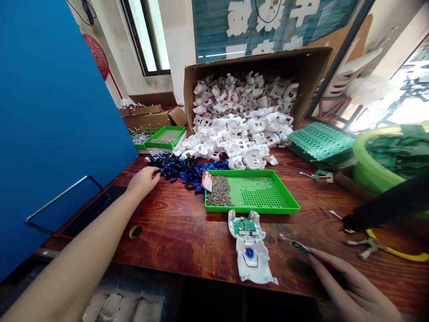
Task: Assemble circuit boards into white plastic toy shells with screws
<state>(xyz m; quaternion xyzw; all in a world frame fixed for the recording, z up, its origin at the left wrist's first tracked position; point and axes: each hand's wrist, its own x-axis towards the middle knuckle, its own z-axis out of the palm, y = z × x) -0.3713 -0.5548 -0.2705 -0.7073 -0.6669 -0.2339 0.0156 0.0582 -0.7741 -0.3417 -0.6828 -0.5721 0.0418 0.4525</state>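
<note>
On my remote feed: blue panel (60,89), then left hand (144,181), fingers narrowed, at blue-and-black plastic parts (187,172); whether gripping, I can't tell. Picking step, I judge. Wooden worktop (174,232) carries green tray (261,190), open white housing (263,257) just before it. Right hand (348,277) pinches wired circuit board (300,247); next calls for gentleness. Yellow-handled pliers (377,246) rightmost.

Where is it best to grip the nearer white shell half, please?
The nearer shell half is probably best gripped by its left and right edges, from the near side: it lies hollow side up, a blue disc sits inside, and the farther half blocks its far end.
</note>
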